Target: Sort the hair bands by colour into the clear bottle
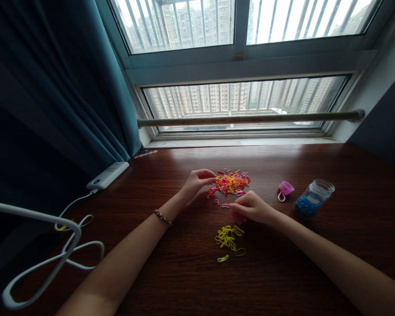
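Note:
A pile of small red, pink, orange and yellow bands [229, 182] lies on the dark wooden table [171, 272]. My left hand [199, 182] touches the pile's left edge, thumb and fingers pinched together; anything between them is too small to make out. Just below the pile on the right, my right hand [250, 207] has its fingers curled together near a loose pink band [225, 206], and what they hold, if anything, is hidden. Nearer to me sits a smaller heap of yellow bands [227, 238], with one separate yellow band [223, 259] below it.
On the right stand a pink lid with a loop [286, 188] and a clear jar [314, 198] with blue contents. A white power strip [107, 175] and white cable [36, 214] are at left, beside a blue curtain [115, 96]. A window is behind.

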Demonstrator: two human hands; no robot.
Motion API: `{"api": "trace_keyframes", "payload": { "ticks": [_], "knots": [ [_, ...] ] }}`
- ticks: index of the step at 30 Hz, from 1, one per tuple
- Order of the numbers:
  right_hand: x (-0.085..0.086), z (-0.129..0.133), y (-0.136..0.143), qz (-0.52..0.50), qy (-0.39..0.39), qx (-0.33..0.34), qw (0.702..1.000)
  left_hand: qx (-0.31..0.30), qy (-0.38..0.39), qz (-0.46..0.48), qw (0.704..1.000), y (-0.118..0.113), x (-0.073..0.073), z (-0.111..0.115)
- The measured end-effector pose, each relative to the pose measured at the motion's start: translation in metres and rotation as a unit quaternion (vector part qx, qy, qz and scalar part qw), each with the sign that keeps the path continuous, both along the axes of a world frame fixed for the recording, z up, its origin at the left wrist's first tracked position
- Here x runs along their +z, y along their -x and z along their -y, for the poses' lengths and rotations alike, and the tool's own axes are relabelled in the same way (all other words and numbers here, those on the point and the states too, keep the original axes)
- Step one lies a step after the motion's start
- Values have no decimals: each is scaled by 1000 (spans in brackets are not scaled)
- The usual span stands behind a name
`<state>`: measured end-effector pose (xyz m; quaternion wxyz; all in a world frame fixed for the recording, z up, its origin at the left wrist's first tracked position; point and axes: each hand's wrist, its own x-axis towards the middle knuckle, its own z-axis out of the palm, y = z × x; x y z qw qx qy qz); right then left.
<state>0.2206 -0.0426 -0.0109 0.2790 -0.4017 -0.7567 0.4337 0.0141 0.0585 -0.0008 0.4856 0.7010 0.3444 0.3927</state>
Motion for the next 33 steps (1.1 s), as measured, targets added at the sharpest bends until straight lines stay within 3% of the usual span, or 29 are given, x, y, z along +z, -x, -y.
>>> {"api": "trace_keyframes", "payload": {
  "ticks": [3,6,10,14,17,21,25,30,33],
  "knots": [
    [-1,-14,-8,20,-161,-195,967,-150,50,-49,986,-5,13,14],
    [-2,-36,-16,113,-276,-286,911,-304,98,-127,939,-13,19,31],
    [0,-68,-16,269,-203,-334,880,-404,105,-174,892,-24,20,55],
    [3,-100,-12,318,-134,-389,854,-450,42,-204,868,-29,20,65],
    [3,-120,-9,327,-87,-428,838,-440,-31,-209,873,-28,18,59],
    [0,-133,-4,312,-50,-462,829,-321,-171,-202,909,-24,13,44],
    [-3,-135,-6,262,-41,-478,837,-245,-297,-220,896,-17,8,30],
    [1,-124,-8,153,-77,-470,866,-174,-354,-254,883,-5,0,18],
    [11,-100,0,84,-95,-442,888,-122,-355,-250,892,2,-3,11]
  ]
}}
